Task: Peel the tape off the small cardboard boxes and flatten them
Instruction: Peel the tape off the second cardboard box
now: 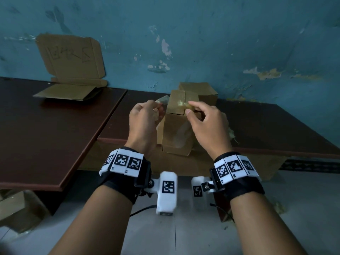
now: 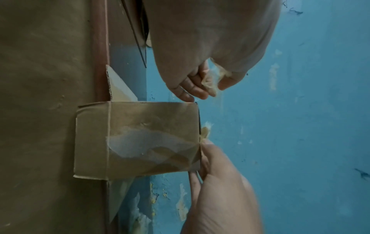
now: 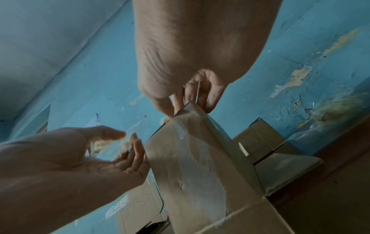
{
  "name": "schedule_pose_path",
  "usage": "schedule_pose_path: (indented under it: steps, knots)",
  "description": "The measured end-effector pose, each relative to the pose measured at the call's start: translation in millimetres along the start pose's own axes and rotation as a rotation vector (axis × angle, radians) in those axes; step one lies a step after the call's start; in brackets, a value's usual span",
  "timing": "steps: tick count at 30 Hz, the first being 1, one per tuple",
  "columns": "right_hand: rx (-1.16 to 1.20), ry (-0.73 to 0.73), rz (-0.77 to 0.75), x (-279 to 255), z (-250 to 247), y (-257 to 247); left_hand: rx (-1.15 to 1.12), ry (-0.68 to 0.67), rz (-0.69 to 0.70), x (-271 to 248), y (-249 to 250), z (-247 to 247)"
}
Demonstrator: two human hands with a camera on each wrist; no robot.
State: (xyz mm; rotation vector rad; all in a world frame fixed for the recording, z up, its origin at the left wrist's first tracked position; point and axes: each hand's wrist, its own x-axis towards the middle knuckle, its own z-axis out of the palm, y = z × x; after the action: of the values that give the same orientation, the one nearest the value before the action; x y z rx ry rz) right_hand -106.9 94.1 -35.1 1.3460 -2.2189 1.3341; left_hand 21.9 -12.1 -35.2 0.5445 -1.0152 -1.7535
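Your left hand (image 1: pixel 142 118) holds a crumpled wad of peeled tape (image 2: pixel 210 82); your right hand (image 1: pixel 204 122) pinches the tape at the top edge of the small cardboard box (image 1: pixel 176 129) standing on the surface (image 1: pixel 266 124). Pull too sharply and the tape may tear short or tip the box.

The room is dim, with a cool blue-green cast over all three views. In the head view the dark tabletop (image 1: pixel 55 126) swallows detail, and soft shadow lies under its near edge; straight lines bow toward the corners. Both wrist views are grainy and soft. The left hand (image 3: pixel 66 159) is smeared with motion blur at lower left of the right wrist view, and pale glare sits on the tape (image 2: pixel 144 142) across the box (image 2: pixel 138 139).
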Motion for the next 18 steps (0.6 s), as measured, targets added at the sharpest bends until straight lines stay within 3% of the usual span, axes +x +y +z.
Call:
schedule_pose_path:
  steps: [3,6,11,18]
  knots:
    - [0.01,0.031,-0.036,0.3,4.1,0.5,0.015,-0.001,0.045,-3.8,2.0,0.0]
    - [0.064,0.077,-0.059,-1.2,7.5,0.6,0.113,-0.115,0.153,-6.2,1.4,1.6]
    - [0.133,0.155,-0.109,-3.3,9.9,-5.0,0.253,-0.157,0.236,-8.0,-1.2,-0.3]
    - [0.174,0.03,-0.061,-1.0,11.5,-0.5,0.283,-0.15,0.217,-5.6,-4.7,-1.0]
